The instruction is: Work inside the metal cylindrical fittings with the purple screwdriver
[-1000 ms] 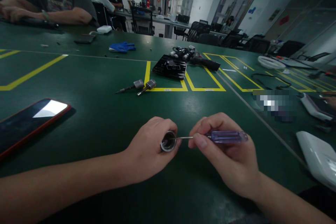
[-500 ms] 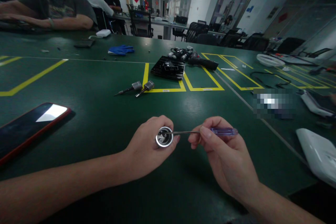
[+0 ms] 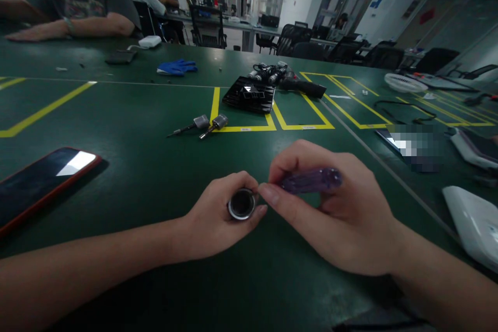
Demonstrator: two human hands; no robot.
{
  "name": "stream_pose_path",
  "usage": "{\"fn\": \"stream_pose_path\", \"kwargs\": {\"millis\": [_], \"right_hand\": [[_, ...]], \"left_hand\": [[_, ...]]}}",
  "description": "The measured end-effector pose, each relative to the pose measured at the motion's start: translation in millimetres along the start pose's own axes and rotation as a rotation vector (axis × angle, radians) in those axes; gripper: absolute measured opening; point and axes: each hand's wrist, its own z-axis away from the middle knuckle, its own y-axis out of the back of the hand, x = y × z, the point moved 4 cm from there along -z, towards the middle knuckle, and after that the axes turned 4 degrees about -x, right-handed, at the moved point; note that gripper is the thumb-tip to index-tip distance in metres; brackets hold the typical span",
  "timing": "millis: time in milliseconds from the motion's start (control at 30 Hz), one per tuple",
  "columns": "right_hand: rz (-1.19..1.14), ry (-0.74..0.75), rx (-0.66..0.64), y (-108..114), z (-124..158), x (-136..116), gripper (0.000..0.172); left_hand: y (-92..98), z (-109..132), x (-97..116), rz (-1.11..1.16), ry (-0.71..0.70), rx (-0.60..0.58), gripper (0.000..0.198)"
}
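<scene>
My left hand (image 3: 218, 218) is wrapped round a short metal cylinder (image 3: 241, 204), its open round end facing me and the inside looking dark. Just to the right, my right hand (image 3: 330, 212) grips a screwdriver (image 3: 311, 180) by its clear purple handle. Thumb and forefinger pinch forward close to the cylinder's rim; the shaft and tip are hidden behind the fingers. Beyond the hands, two grey metal pieces with thin shafts (image 3: 209, 124) lie side by side on the green table (image 3: 155, 176).
A phone in a red case (image 3: 50, 181) lies at left. Farther back are a blue glove (image 3: 177, 67), a glossy black package (image 3: 249, 94) and bundled dark cables (image 3: 270, 72). At right sit a white device (image 3: 472, 223) and another phone (image 3: 392, 142). A person's arm (image 3: 93, 27) rests across the table.
My right hand has moved left and closer to the cylinder, turning so the screwdriver's shaft no longer shows. The cylinder's inside has gone darker. My left hand stays nearly in place.
</scene>
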Motion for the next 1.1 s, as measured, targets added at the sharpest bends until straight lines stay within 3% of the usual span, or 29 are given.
{"fn": "stream_pose_path", "kwargs": {"millis": [333,533,833,1100], "right_hand": [[-0.129,0.040,0.108,0.8,11.9,9.7,0.013],[-0.261,-0.016,0.204,1.6,20.2,15.4,0.010],[-0.230,0.095,0.088,-9.0,20.5,4.5,0.012],[-0.285,0.110,0.200,-10.9,24.2,10.9,0.012]], "left_hand": [[2.9,-2.2,1.7,-0.023,-0.010,0.031,0.013],[-0.5,0.6,3.4,-0.082,0.012,0.041,0.013],[-2.6,2.1,0.3,-0.099,-0.028,-0.020,0.015],[-2.4,4.2,1.2,-0.137,-0.096,0.028,0.012]]}}
